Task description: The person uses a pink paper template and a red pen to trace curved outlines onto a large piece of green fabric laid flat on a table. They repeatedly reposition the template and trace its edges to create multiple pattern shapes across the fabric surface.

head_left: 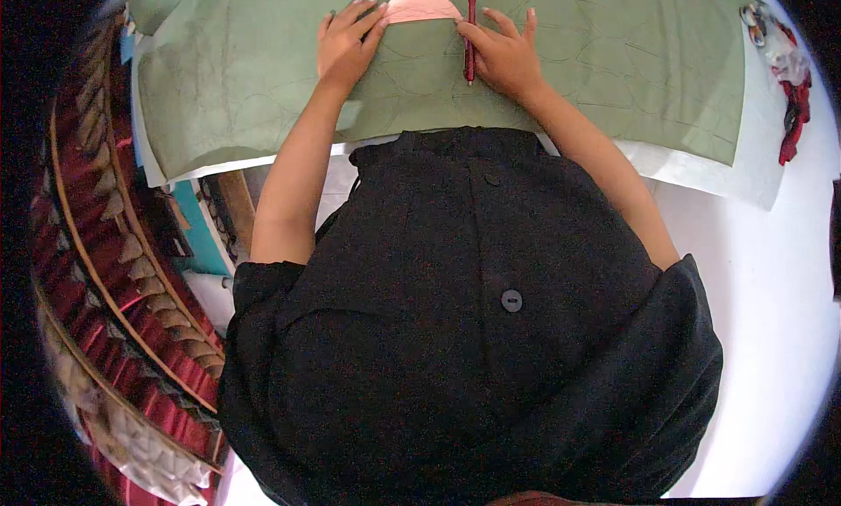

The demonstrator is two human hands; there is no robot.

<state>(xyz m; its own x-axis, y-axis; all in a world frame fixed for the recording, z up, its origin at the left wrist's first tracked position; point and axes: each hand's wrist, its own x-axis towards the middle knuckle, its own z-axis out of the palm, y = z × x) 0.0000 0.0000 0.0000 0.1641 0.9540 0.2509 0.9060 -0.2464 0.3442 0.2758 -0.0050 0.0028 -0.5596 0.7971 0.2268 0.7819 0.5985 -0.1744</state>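
Pink half-disc [422, 7] flat on green cloth [394, 90]

"Which place is this?"
"A home or small sewing workshop, I can't tell which: my green cloth [403, 81] carries drawn outlines [604, 43], and red trimmed drapery [136, 306] shows left of the cloth."

loose plain black top [394, 348], matte fabric. placket [480, 243] runs down the front, with a round dark button [511, 301] with a lighter glint, plus a second button [491, 179] nearer the bunched far edge [473, 143]. left sleeve [263, 309] and right sleeve [688, 313] wide, same black, both ending around the elbow. forearms bare below that; left hand [347, 46] and right hand [510, 61] bare too. soft creases across the front.
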